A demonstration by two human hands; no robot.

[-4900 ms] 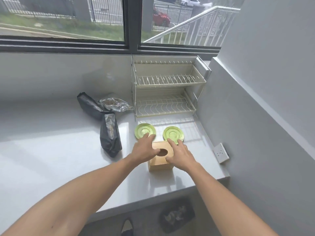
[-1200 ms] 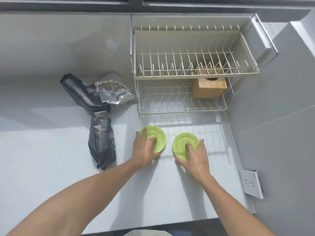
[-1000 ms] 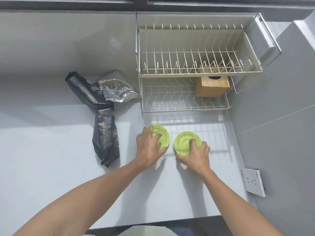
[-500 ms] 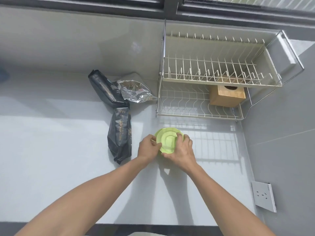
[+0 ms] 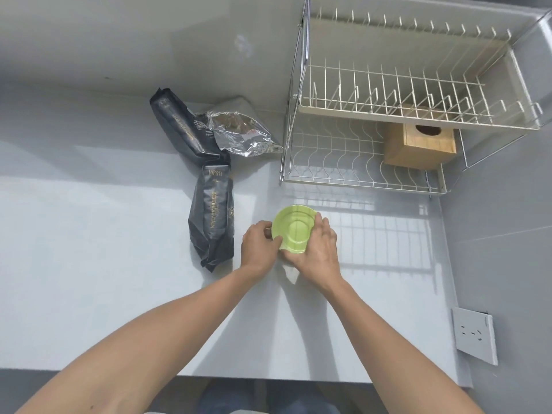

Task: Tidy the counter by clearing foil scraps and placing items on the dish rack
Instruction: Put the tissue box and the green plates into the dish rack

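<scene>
Both green plates (image 5: 294, 228) are stacked and held a little above the white counter (image 5: 89, 249), in front of the dish rack (image 5: 363, 180). My left hand (image 5: 259, 248) pinches the stack's left rim. My right hand (image 5: 318, 252) grips its right and near edge. A wooden box (image 5: 418, 144) with a round hole sits on the right end of the rack's lower tier. A crumpled silver foil bag (image 5: 242, 132) lies left of the rack, beside two black foil bags (image 5: 182, 130) (image 5: 213, 216).
The rack's upper tier (image 5: 403, 94) holds nothing. A grey wall (image 5: 501, 219) rises on the right, with a white socket plate (image 5: 475, 336) low on it. The counter's front edge runs below my forearms.
The two plates lay side by side under my hands. I slid them together into one stack, now gripped by both hands. The wooden box went from the counter to the rack's lower tier.
</scene>
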